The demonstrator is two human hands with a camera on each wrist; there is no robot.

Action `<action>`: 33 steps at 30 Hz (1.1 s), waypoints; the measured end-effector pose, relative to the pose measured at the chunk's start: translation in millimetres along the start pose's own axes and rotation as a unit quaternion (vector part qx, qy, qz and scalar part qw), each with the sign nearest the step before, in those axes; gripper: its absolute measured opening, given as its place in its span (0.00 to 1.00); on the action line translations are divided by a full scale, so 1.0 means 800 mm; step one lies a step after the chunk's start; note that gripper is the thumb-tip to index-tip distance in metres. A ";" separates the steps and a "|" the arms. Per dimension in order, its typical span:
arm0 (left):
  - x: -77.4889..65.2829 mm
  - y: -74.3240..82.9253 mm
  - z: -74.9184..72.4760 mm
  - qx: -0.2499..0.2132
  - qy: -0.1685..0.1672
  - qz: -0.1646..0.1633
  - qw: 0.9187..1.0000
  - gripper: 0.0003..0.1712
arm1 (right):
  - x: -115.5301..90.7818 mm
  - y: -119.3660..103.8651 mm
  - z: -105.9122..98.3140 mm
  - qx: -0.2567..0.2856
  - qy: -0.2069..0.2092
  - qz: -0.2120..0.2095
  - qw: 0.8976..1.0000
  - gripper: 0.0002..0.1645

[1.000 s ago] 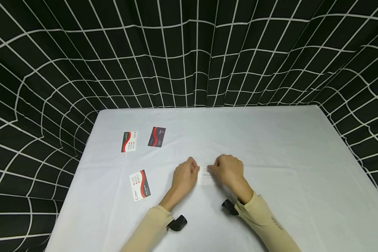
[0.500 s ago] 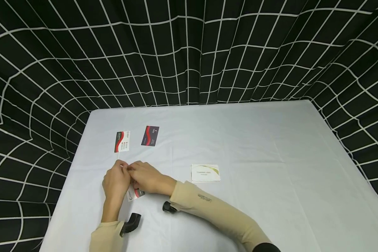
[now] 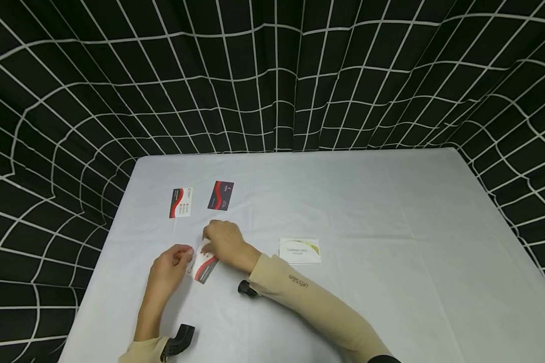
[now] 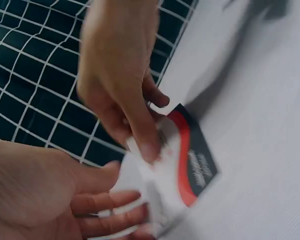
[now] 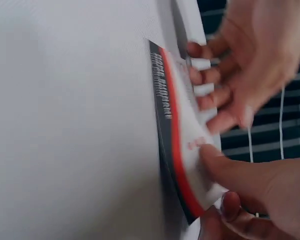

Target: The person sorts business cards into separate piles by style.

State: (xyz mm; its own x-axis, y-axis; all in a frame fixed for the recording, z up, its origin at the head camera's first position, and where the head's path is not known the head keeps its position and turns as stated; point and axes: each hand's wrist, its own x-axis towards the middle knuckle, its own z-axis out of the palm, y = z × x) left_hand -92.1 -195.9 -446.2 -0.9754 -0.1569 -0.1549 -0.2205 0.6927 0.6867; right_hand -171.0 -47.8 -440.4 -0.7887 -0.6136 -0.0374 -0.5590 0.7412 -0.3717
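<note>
My right hand (image 3: 227,244) pinches a white business card (image 3: 204,270) with a wavy red and dark band, thumb on its printed face. In the right wrist view, the card (image 5: 176,130) is bent and tilted, its dark edge close to the cloth. Beside its other end is my left hand (image 3: 167,264), the fingers loosely bent. The left wrist view shows the left thumb and fingers (image 4: 107,202) spread apart behind the card; whether a fingertip touches it is unclear.
On the white-covered table (image 3: 368,212) lie another white-and-red business card (image 3: 180,203) and a dark one with a red wave (image 3: 220,195). A small stack of white cards (image 3: 300,251) sits right of my hands. A black gridded curtain (image 3: 272,75) surrounds the table.
Both hands left the white stack and moved left to the red-banded card. Since half a second ago they have parted; the left drew down and away, while the right holds the card, now turned.
</note>
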 end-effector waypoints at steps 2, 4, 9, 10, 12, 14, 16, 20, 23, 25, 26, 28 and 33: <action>0.003 0.004 0.007 -0.038 -0.011 0.004 0.999 0.14 | -0.008 0.018 -0.008 0.057 0.037 0.015 0.998 0.12; 0.006 0.013 0.017 -0.073 -0.001 0.012 0.997 0.14 | -0.019 0.036 -0.019 0.112 0.058 0.034 0.991 0.11; 0.016 0.061 0.053 -0.101 0.044 0.060 0.992 0.14 | -0.064 0.093 -0.056 0.211 0.101 0.103 0.967 0.13; 0.018 0.074 0.064 -0.097 0.047 0.077 0.991 0.14 | -0.076 0.107 -0.063 0.221 0.106 0.121 0.962 0.14; 0.020 0.101 0.087 -0.084 0.044 0.113 0.989 0.13 | -0.103 0.135 -0.077 0.230 0.109 0.167 0.953 0.16; 0.021 0.126 0.114 -0.070 0.034 0.148 0.986 0.12 | -0.132 0.161 -0.088 0.229 0.099 0.216 0.944 0.17; 0.021 0.148 0.140 -0.056 0.021 0.176 0.983 0.12 | -0.161 0.185 -0.096 0.228 0.085 0.257 0.935 0.18; 0.020 0.183 0.186 -0.013 -0.020 0.219 0.976 0.11 | -0.213 0.223 -0.103 0.242 0.066 0.306 0.918 0.19; 0.017 0.206 0.213 0.017 -0.043 0.254 0.966 0.11 | -0.246 0.245 -0.103 0.253 0.064 0.328 0.908 0.19; 0.014 0.219 0.227 0.039 -0.051 0.273 0.960 0.11 | -0.262 0.255 -0.102 0.240 0.067 0.341 0.907 0.19; 0.012 0.225 0.233 0.050 -0.055 0.280 0.957 0.11 | -0.269 0.259 -0.101 0.230 0.069 0.346 0.907 0.18; 0.009 0.234 0.245 0.073 -0.064 0.286 0.953 0.11 | -0.279 0.265 -0.099 0.212 0.072 0.354 0.908 0.18; 0.005 0.243 0.265 0.152 -0.059 0.308 0.937 0.12 | -0.289 0.267 -0.089 0.177 0.082 0.362 0.911 0.19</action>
State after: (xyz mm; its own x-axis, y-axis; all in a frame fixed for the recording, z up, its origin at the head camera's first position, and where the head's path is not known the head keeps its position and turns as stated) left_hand -139.1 86.9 -463.8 -0.9072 0.4050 0.1137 0.4113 0.7975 0.4414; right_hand -126.3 272.0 -445.3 -0.9621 0.0727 -0.2628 0.2181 0.7835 -0.5819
